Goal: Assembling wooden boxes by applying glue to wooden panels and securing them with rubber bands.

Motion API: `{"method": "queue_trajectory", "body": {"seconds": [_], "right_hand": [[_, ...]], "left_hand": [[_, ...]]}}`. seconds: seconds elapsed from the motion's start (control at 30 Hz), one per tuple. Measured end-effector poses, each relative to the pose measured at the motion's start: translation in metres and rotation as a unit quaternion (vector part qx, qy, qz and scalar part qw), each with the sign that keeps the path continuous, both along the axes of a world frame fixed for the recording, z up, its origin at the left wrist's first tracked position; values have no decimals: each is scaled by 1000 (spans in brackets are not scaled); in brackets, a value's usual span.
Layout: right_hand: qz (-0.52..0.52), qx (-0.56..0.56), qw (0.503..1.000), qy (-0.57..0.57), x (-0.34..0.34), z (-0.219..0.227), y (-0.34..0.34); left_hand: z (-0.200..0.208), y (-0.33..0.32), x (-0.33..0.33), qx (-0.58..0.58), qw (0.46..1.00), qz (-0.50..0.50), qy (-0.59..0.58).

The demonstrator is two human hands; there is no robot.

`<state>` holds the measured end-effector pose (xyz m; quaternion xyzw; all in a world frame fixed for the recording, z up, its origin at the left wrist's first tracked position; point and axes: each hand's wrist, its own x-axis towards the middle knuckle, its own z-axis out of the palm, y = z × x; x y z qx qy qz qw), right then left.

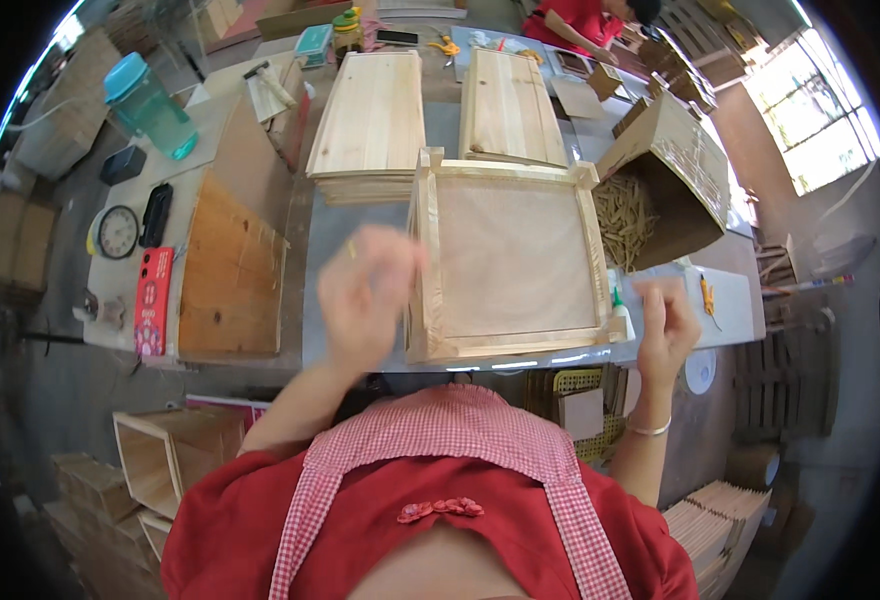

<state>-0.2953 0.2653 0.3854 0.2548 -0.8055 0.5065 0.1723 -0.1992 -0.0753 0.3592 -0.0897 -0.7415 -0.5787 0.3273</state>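
Head view, left to right: teal water bottle (147, 104) at far left of bench (360, 240); below it a round clock (117, 232), a dark phone-like slab (155, 214) and a red flat box (153, 300); just beside these a plywood sheet (230, 285) lying flat; hammer (268, 84) farther back.

Left hand (365, 300) raised and motion-blurred at the left rail of the square wooden frame (510, 262), fingers loosely curled, something small and pale apparently pinched at the fingertips; whether touching the frame, cannot tell.

Frame lying flat on the bench near its front edge, directly ahead of the body: four pale rails joined at the corners around a thin panel, corner ends protruding; judged assembled in the main, with fixing or finishing of the left side seemingly in hand.

Behind the frame, two stacks of board panels (375, 115), (510, 105); judged stock awaiting the same treatment.

Glue bottle (621, 314) standing just beside the frame's right front corner; open cardboard box (660, 190) of small wooden sticks tipped toward the frame.

Right hand (666, 325) raised apart from the frame, fingers curled in, bracelet at wrist; anything held, cannot tell.

Another person's red sleeve (570, 22) at the far end of the bench.
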Motion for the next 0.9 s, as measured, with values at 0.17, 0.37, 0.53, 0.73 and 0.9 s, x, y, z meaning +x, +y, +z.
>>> {"method": "queue_trajectory", "body": {"seconds": [0.17,0.37,0.53,0.73,0.9], "right_hand": [[-3,-74,996,-45,-103,-30,-26],[94,-155,977,-111,-162,-53,-78],[78,-161,977,-115,-155,-50,-92],[42,-133,990,-29,-165,-66,-86],[30,-63,994,-81,-168,-67,-80]], "left_hand": [[-1,15,-90,250,956,118,-93],[-9,6,-116,148,964,84,-204],[-16,-3,-125,76,972,99,-200],[-42,-4,-132,11,979,123,-162],[-56,4,-127,-88,973,200,-68]]}}
